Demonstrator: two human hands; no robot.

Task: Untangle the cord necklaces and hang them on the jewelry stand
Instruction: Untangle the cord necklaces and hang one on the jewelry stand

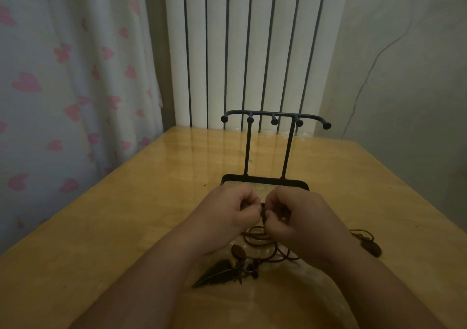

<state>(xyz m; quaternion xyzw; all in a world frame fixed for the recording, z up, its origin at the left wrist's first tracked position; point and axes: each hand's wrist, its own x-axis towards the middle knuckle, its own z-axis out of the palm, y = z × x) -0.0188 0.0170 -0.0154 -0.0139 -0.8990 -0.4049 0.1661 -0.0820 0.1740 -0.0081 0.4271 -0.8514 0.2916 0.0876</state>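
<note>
Between the left hand (227, 217) and the right hand (300, 218), a short run of brown cord (263, 213) is visible. Both hands are curled, fingertips pinching this cord, knuckles almost touching. The fingers hide the pinch points, so a knot there cannot be confirmed. Just below the hands, the cord loops (255, 235) lie tangled on the desk (126, 227), and the right wrist covers part of them. A feather pendant (217, 274) and an oval pendant (238, 251) lie between the forearms. A dark pendant (371, 248) lies right of the right hand. Beyond the hands, the jewelry stand (247, 149) stands upright, the near edge of its base hidden behind the knuckles. Dim light obscures bead detail.
</note>
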